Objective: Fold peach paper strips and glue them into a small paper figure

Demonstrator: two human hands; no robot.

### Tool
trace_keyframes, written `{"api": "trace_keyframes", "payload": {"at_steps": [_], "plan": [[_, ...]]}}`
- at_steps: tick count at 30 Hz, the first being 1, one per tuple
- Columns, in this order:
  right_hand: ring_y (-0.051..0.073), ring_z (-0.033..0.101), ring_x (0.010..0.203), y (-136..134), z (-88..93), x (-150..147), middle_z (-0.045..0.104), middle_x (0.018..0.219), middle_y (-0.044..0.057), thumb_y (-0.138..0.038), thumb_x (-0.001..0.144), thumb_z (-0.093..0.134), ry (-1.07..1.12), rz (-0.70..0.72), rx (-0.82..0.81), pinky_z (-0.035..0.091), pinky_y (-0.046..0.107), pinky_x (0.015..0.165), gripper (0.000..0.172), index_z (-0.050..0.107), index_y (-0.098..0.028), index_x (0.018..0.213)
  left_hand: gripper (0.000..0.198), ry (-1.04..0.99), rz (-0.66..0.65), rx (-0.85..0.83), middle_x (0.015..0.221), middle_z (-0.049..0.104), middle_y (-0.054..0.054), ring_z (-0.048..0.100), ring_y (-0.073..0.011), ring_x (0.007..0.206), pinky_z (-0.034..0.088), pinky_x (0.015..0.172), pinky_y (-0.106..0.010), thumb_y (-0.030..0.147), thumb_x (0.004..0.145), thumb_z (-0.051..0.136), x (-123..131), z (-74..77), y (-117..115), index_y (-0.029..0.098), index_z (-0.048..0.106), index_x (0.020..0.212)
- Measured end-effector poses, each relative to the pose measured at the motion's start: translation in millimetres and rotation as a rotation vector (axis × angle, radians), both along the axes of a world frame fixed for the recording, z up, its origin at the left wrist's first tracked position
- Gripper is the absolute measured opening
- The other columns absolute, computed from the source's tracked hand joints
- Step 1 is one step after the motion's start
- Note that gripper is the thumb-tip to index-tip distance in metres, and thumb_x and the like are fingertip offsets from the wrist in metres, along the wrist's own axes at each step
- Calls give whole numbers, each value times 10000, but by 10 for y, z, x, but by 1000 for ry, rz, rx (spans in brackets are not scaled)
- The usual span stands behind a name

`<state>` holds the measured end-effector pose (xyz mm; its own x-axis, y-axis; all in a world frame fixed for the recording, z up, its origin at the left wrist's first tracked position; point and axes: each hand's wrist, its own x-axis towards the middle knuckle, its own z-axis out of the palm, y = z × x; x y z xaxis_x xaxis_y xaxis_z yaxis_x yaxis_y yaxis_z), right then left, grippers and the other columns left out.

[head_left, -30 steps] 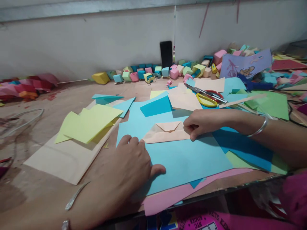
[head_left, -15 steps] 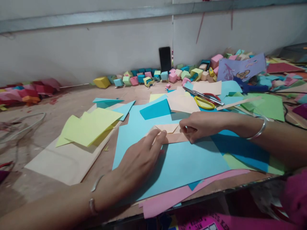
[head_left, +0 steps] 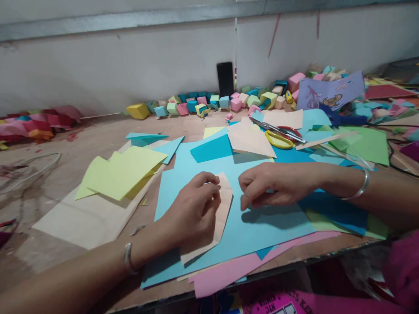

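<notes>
A peach paper piece point(head_left: 223, 213) with fold creases lies aslant on the large light blue sheet point(head_left: 262, 237). My left hand point(head_left: 196, 205) is over its left part, fingers curled, and hides some of it; whether the fingertips pinch the paper is hidden. To the right of the paper, my right hand point(head_left: 263, 185) is held just above the blue sheet with its fingers bent together and nothing visible in them. A darker blue piece point(head_left: 212, 149) and another peach sheet point(head_left: 250, 138) lie behind the hands.
Scissors point(head_left: 279, 136) with yellow and red handles lie behind my right hand. Yellow sheets point(head_left: 127, 172) are at the left. Small paper cubes point(head_left: 192, 106) line the wall beside a black phone point(head_left: 225, 79). The table's front edge shows a pink strip point(head_left: 212, 281).
The peach paper was lying crosswise with a folded flap under both hands; now it is turned and opened out, nearer the front. My right hand has come off it, and my left fingers have curled.
</notes>
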<state>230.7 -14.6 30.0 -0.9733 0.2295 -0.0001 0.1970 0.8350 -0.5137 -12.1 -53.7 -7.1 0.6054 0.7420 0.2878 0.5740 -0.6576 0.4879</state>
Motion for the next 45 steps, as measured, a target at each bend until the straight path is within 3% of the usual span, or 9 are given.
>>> {"api": "trace_keyframes", "payload": {"at_steps": [6,10,13,17,24,30,37,41,45], "plan": [[144,404,732,-29,-313,-139,549,891,43,-204,955,427,70,-136,618,259,283,597,208,632,-191,988,162,-280,55,-217,1097,566,-96,555,-191,1083,535,777,-309,64,821,519,-16,-11,85,172,626,876],[138,403,711,-19,-437,-169,564,792,16,-167,957,434,286,-90,875,242,312,606,220,580,-172,793,127,-481,74,-492,1091,571,-86,576,-187,1060,545,773,-300,120,823,563,-15,17,110,167,573,705],[137,443,718,-33,-429,-143,573,791,9,-173,935,490,328,-27,971,252,316,602,99,586,-166,915,201,-580,86,-629,1029,593,-67,596,-186,1033,524,861,-327,161,789,641,-5,-10,137,159,545,612],[143,485,715,-95,-378,-131,601,832,18,-193,932,501,264,92,989,262,315,591,235,545,-158,1159,164,-605,76,-650,991,615,-60,623,-182,972,510,900,-353,177,773,660,5,-44,182,153,616,616],[133,442,647,-152,-407,-160,590,769,22,-183,948,441,164,129,811,263,319,601,154,567,-148,866,112,-41,41,-78,946,650,-65,607,-202,899,482,778,-346,142,779,635,-73,20,246,192,726,738],[142,442,649,-144,-384,-147,600,766,31,-181,946,431,179,138,767,261,316,598,184,576,-152,836,105,309,-28,124,990,678,-74,590,-251,959,442,783,-372,237,817,635,-150,137,250,220,738,813],[149,467,704,-93,-423,-127,605,776,31,-174,943,444,163,134,748,318,320,664,198,597,-168,817,262,115,129,453,1084,613,-148,547,-234,995,449,862,-398,132,922,426,-79,57,151,144,655,1047],[145,470,706,-53,-498,-128,582,722,17,-208,944,458,190,52,700,319,305,657,212,598,-177,788,159,-71,-73,380,921,621,-96,562,-177,876,477,781,-300,169,921,472,-61,140,16,139,626,949],[140,451,657,-46,-501,-120,552,668,19,-205,935,431,229,-54,639,290,301,609,258,584,-172,730,308,157,-249,182,883,619,-88,565,-213,834,463,716,-327,466,854,586,-64,122,-46,165,651,861]]}}
